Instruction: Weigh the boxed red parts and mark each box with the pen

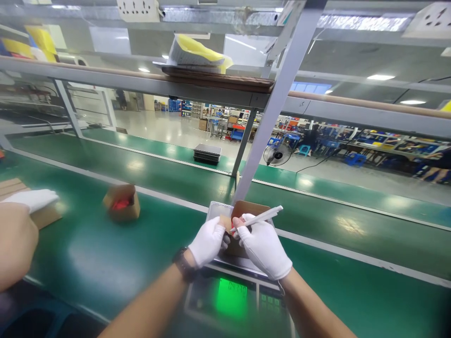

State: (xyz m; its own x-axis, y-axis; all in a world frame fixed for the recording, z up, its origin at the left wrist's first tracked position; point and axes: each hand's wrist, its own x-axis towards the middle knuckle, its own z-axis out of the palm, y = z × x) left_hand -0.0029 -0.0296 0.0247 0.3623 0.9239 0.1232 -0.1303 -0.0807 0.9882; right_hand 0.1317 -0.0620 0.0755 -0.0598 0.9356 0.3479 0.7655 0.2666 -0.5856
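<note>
My left hand (207,240), in a white glove, pinches a small tan cardboard flap (226,222), which looks like part of the open cardboard box (246,208). That box sits on the metal pan (215,209) of a digital scale, and a bit of red shows inside it between my hands. My right hand (266,249), also white-gloved, closes on a white pen (266,215) slanted up to the right, its lower end near the flap. Below my hands the scale's green display (231,298) is lit; its digits are blurred.
Another open cardboard box (123,204) with red contents stands left on the green belt (169,234). A co-worker's gloved hand (33,199) is by cardboard (45,216) at far left. A grey post (271,103) rises behind the scale. A dark flat stack (207,154) lies farther back.
</note>
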